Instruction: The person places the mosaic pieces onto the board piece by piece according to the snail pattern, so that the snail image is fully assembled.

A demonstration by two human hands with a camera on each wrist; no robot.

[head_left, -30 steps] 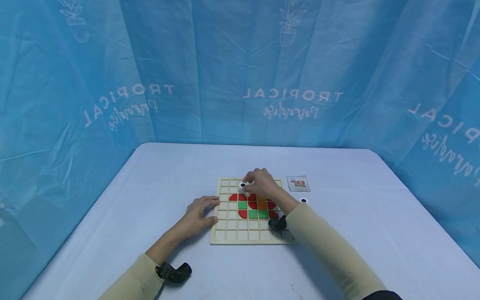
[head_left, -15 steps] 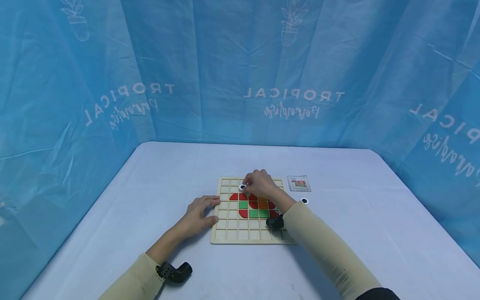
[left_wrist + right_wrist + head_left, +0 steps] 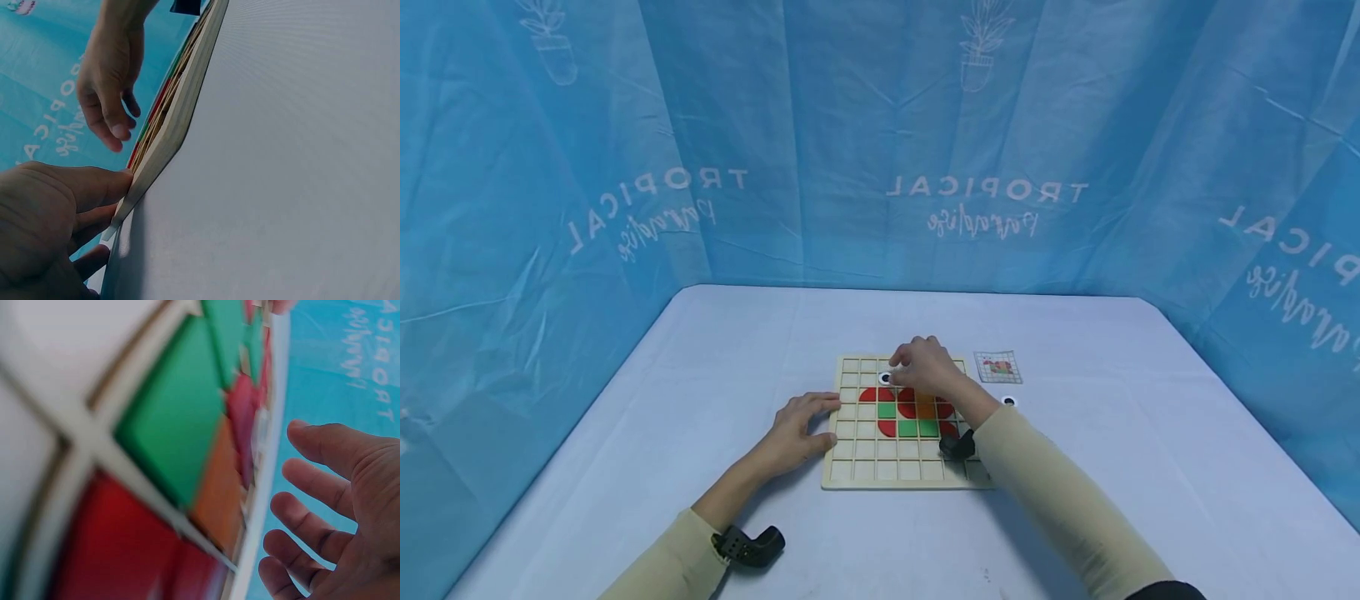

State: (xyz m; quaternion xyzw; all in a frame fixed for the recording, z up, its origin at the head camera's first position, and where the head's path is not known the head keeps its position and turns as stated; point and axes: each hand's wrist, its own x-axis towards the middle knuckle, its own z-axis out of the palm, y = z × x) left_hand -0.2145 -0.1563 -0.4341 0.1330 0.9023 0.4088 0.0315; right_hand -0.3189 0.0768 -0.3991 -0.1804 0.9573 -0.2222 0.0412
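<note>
A pale wooden grid board [image 3: 865, 471] lies on the table, with red, green and orange pieces set in some of its squares. My left hand [image 3: 793, 429] touches the board's left edge with thumb and fingers fairly straight; in the left wrist view the thumb [image 3: 103, 187] presses that edge. A white tile with a black eye [image 3: 885, 378] lies in a square above the red half-round pieces [image 3: 877, 394]. Just right of this eye tile hovers my right hand [image 3: 925, 367]. Its fingers [image 3: 309, 525] are spread and loosely bent, holding nothing, in the right wrist view.
A small picture card [image 3: 997, 367] with a grid drawing lies right of the board. A second eye tile [image 3: 1009, 402] sits on the white tabletop [image 3: 760, 333] beside my right forearm. Blue printed curtain [image 3: 842, 125] surrounds the table's back and sides.
My right hand has lowered the eye tile into a square and let go of it, drawing slightly up and right. My left hand has stayed at the board's edge.
</note>
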